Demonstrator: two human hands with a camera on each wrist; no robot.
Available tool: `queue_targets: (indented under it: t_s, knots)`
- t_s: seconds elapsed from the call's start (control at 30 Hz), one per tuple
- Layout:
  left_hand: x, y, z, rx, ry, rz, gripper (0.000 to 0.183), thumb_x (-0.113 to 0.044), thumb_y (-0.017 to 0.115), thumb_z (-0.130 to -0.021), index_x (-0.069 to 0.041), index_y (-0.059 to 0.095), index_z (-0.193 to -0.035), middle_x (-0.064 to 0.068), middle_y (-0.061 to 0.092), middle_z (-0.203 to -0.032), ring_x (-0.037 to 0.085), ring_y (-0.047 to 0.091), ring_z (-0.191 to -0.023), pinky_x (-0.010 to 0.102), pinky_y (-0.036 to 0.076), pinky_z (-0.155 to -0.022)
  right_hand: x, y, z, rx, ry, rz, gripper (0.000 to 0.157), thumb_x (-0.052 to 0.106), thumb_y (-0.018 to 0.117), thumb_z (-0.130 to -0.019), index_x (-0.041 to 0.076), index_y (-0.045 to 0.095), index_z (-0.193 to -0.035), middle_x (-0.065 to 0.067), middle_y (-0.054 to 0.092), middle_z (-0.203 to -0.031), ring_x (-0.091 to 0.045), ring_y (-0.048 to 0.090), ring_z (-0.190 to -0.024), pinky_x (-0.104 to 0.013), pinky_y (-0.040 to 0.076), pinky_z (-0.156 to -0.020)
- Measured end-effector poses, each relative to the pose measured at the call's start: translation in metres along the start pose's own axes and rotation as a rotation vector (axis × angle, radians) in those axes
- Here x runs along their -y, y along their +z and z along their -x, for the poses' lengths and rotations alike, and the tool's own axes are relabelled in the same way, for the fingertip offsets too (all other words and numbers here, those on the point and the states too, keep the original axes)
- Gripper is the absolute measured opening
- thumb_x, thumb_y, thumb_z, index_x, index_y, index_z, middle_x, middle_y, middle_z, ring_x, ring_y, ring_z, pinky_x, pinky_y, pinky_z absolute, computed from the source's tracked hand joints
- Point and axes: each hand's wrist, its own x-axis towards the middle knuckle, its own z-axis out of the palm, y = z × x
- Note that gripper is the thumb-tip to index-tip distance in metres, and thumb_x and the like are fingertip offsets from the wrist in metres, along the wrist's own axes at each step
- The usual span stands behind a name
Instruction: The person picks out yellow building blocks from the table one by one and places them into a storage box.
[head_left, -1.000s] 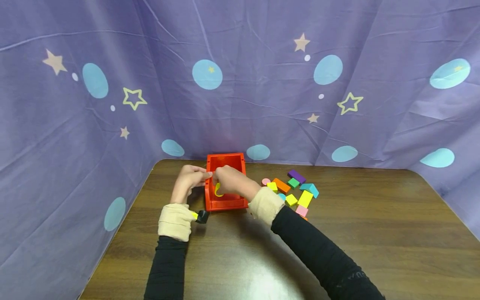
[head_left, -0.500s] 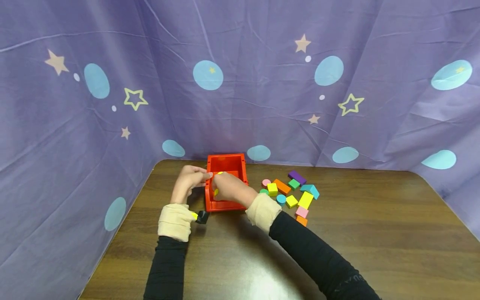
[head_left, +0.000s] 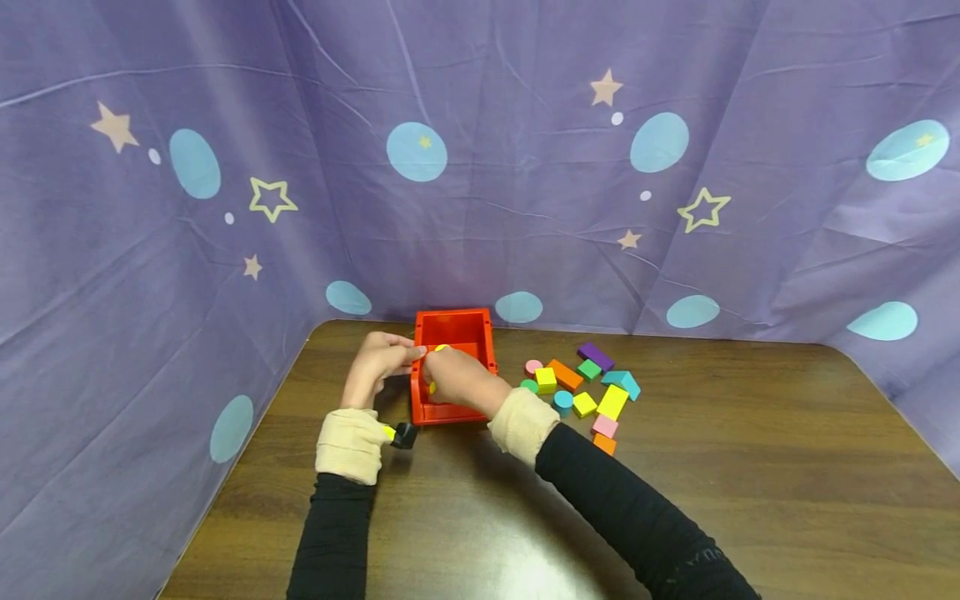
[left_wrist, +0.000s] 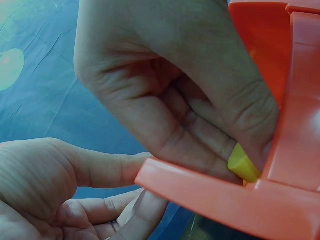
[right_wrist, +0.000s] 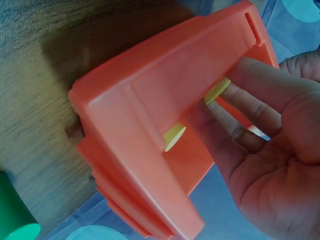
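A red open-topped box (head_left: 453,321) stands at the back of the table. My left hand (head_left: 375,362) pinches its left rim between thumb and fingers, closely seen in the left wrist view. Reaching inside the box, my right hand (head_left: 461,379) holds a small yellow block (left_wrist: 243,162) between its thumb and fingers, near the left wall. In the right wrist view a yellow face (right_wrist: 217,91) shows between the fingers. A second yellow rounded face (right_wrist: 175,136) shows by the wall there; whether both belong to one piece I cannot tell.
Several coloured blocks lie right of the box, among them a blue cylinder (head_left: 562,403), a purple block (head_left: 596,357) and a blue triangle (head_left: 622,384). A green cylinder (right_wrist: 15,210) lies near the box in the right wrist view. A patterned curtain (head_left: 480,167) hangs behind the table.
My right hand has sunk slightly lower in the box, and its wrist has shifted a little left, uncovering more blocks beside it. My left hand has stayed on the rim.
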Motion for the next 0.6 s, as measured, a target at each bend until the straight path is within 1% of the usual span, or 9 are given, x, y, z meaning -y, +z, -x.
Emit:
queue_targets:
  t_s: [0.27, 0.43, 0.6]
  knots:
    - [0.0007, 0.0006, -0.0017, -0.004, -0.017, 0.01, 0.032, -0.008, 0.07, -0.094, 0.012, 0.064, -0.118, 0.0, 0.066, -0.084, 0.002, 0.063, -0.065, 0.016, 0.058, -0.066, -0.0003, 0.0021, -0.0011, 0.023, 0.008, 0.035, 0.004, 0.006, 0.076, -0.087, 0.011, 0.077, -0.086, 0.001, 0.073, -0.08, -0.015, 0.064, -0.076, -0.025, 0.055, -0.069]
    - [0.0003, 0.0003, -0.0012, -0.008, -0.009, 0.013, 0.032, -0.008, 0.071, -0.094, 0.012, 0.064, -0.118, -0.001, 0.064, -0.082, 0.002, 0.062, -0.065, 0.017, 0.058, -0.065, 0.0001, 0.0041, -0.0022, 0.031, 0.019, 0.03, 0.006, 0.005, 0.075, -0.088, 0.009, 0.078, -0.09, 0.0, 0.074, -0.083, -0.017, 0.065, -0.077, -0.026, 0.057, -0.071]
    - [0.0001, -0.0004, -0.0003, -0.009, 0.003, 0.018, 0.032, -0.007, 0.071, -0.093, 0.013, 0.063, -0.117, -0.003, 0.064, -0.079, 0.002, 0.062, -0.065, 0.016, 0.058, -0.064, 0.0016, 0.0058, -0.0035, 0.029, 0.031, 0.045, 0.008, 0.004, 0.073, -0.089, 0.01, 0.078, -0.091, 0.0, 0.074, -0.084, -0.016, 0.065, -0.077, -0.027, 0.057, -0.071]
